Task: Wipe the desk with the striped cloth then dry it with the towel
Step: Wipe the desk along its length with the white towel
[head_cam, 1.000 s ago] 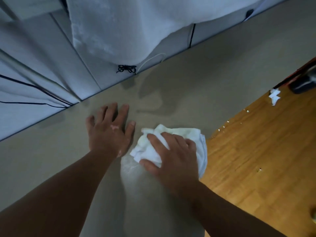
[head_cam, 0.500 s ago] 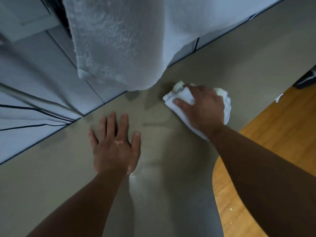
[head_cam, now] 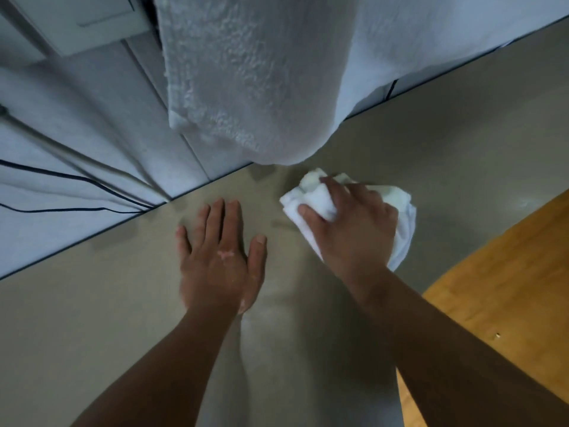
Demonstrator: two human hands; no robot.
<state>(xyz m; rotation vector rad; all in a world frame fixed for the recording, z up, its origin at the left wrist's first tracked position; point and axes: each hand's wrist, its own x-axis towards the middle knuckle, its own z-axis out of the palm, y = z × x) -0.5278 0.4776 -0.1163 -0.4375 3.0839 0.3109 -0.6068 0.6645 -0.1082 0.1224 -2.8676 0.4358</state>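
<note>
Two bare forearms reached forward over the beige counter [head_cam: 92,318]. The left hand [head_cam: 220,257] lay flat on it, palm down, fingers spread and holding nothing. Just to its right, the right hand [head_cam: 351,229] gripped a bunched white cloth [head_cam: 320,201], pressing it onto the counter. Beyond, a large white towel [head_cam: 246,87] hung down almost to the counter's far edge. Wooden floor [head_cam: 498,272] showed at right.

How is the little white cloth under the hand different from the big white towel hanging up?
The small cloth is bunched up on the desk under the right hand; the big towel hangs loose above the desk. The cloth looks smooth, the towel fluffy and much larger. Nobody touches the towel. Both are white.
</note>
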